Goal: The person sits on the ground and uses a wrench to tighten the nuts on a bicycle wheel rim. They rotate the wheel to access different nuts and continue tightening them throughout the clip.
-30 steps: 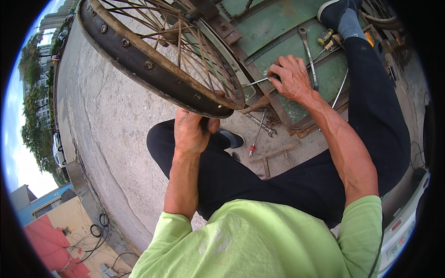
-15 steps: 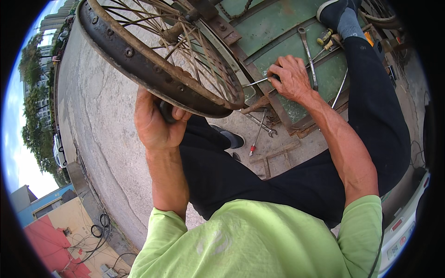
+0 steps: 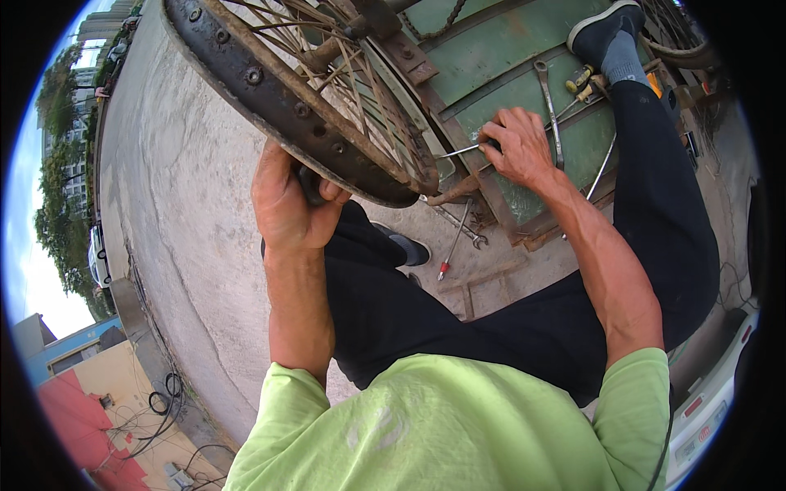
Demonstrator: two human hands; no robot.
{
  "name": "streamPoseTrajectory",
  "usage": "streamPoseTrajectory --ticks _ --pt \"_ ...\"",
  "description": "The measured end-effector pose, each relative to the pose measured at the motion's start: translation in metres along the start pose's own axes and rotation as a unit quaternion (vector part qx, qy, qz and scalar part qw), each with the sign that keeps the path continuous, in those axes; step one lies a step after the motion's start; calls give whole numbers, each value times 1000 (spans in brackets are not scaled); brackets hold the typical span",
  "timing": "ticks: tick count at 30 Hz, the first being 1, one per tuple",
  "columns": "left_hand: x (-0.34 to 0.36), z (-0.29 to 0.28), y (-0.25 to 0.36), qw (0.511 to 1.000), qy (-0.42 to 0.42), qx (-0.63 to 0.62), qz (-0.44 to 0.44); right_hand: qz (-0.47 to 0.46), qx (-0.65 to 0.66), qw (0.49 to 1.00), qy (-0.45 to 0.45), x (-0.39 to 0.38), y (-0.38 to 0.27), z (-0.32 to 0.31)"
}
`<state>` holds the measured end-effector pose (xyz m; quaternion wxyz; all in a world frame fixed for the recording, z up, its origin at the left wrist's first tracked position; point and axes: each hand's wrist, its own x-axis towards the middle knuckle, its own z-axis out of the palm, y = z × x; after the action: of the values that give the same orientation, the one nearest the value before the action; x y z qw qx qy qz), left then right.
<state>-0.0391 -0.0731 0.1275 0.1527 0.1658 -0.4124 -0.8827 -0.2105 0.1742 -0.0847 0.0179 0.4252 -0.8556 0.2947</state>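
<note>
A rusty spoked wheel (image 3: 274, 94) with a bare dark rim and no tyre stands tilted in front of me at the upper left. My left hand (image 3: 288, 204) is under the rim, fingers curled round a dark rounded thing (image 3: 309, 185) pressed close to it; what it is cannot be told, and the fingertips are hidden behind the rim. My right hand (image 3: 517, 147) is closed round the dark handle of a screwdriver (image 3: 458, 152). Its metal shaft points left, the tip near the lower right edge of the wheel.
A green metal panel (image 3: 467, 53) in a rusty frame carries a wrench (image 3: 548, 106) and a yellow-handled screwdriver (image 3: 598, 84). On the concrete lie a red-tipped tool (image 3: 444, 268) and an open-ended wrench (image 3: 478, 240). My shoe (image 3: 602, 29) rests on the panel's far right.
The wheel and my left hand under it have shifted slightly right. My right hand has come slightly down and right, with its fingers still closed round the screwdriver.
</note>
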Motion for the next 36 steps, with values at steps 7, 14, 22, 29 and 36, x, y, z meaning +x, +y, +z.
streamPoseTrajectory --ticks 7,14,22,29,36 --pt "-1 -5 -3 995 -75 54 -45 -34 -25 999 -23 6 -15 -20" --pt "-2 -4 1 988 -89 104 -74 72 340 930 -120 65 -128 -122" --pt "9 -43 -16 978 -162 82 -106 67 349 929 -104 53 -210 -138" --pt "32 -102 -32 982 109 25 -151 89 360 927 -57 51 -228 -126" --pt "21 -127 -87 978 92 47 -179 85 338 935 -57 63 -227 -135"
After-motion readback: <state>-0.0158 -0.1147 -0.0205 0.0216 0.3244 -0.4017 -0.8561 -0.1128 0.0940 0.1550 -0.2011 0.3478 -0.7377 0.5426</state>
